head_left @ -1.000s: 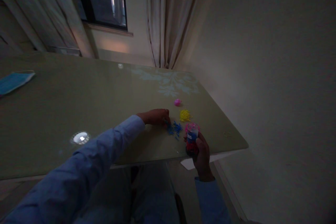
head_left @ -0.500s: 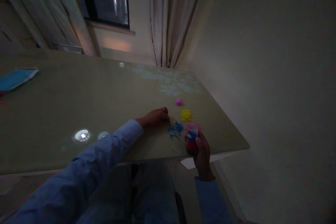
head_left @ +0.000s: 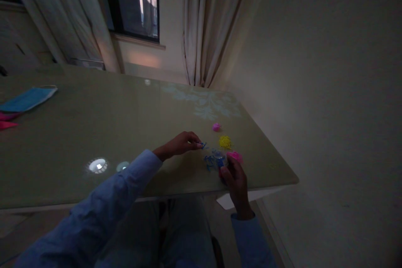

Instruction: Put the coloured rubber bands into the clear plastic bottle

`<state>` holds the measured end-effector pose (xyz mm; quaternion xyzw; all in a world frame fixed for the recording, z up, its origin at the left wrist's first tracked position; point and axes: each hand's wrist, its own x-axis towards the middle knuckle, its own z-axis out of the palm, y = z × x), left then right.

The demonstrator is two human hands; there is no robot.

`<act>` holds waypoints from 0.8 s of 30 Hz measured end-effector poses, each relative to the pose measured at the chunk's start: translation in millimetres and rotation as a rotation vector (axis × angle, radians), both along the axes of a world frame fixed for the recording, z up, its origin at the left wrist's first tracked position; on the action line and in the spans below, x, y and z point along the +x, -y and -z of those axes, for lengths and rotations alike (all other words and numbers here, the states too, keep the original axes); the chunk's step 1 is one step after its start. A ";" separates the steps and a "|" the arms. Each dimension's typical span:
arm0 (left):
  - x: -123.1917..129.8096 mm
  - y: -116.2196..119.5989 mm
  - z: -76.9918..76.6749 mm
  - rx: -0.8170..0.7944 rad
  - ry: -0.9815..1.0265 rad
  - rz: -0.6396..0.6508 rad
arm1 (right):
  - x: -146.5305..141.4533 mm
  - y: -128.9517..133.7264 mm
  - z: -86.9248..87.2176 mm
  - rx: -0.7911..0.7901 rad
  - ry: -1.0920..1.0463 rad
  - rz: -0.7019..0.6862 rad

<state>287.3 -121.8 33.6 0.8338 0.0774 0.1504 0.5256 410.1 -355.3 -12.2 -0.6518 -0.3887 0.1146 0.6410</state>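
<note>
My left hand (head_left: 182, 143) pinches a few thin blue strips (head_left: 203, 145) between thumb and fingertips, just above the table. My right hand (head_left: 238, 182) is wrapped around a small clear jar (head_left: 220, 160) with blue and red contents; its mouth points up and tilts away from me. Beside the jar, on its left, lies a loose pile of blue strips (head_left: 208, 161). A yellow pile (head_left: 225, 142) sits beyond it. A bright pink pile (head_left: 236, 157), partly covered by my right hand, lies to the jar's right.
A small pink bundle (head_left: 216, 127) lies beyond the yellow pile. On the far left of the glossy table (head_left: 141, 117) rest a blue face mask (head_left: 29, 99) and a pink-red item (head_left: 8, 123). A wall (head_left: 314, 104) runs along the right, with curtains (head_left: 201, 25) behind.
My left hand has lifted slightly away from the blue pile, with blue strips now showing in its fingertips. The jar has moved left and tilted away, closer to the blue pile.
</note>
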 end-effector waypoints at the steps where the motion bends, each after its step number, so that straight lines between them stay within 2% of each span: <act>1: -4.4 0.7 -4.1 -0.042 -0.020 -0.011 | -1.3 -1.5 -2.9 -0.016 0.056 0.004; 4: -17.5 0.7 -17.0 -0.116 -0.106 -0.046 | -7.0 -7.6 -13.1 -0.060 0.238 0.033; 6: -25.3 -0.5 -26.9 -0.094 -0.131 -0.059 | -12.2 -13.0 -18.7 -0.074 0.336 0.025; 11: -41.2 3.4 -56.9 0.203 -0.100 -0.085 | -26.9 -26.1 -22.0 -0.053 0.488 -0.006; 14: -49.1 13.0 -72.3 0.383 -0.134 -0.126 | -34.4 -31.1 -22.0 -0.056 0.510 -0.021; 16: -53.3 19.8 -79.1 0.448 -0.181 -0.144 | -38.5 -32.9 -23.2 -0.063 0.511 -0.042; 21: -58.8 28.1 -89.1 0.530 -0.278 -0.173 | -45.5 -33.0 -25.9 -0.066 0.467 -0.074; 24: -58.7 27.3 -95.8 0.553 -0.317 -0.136 | -47.9 -31.1 -24.8 -0.064 0.413 -0.084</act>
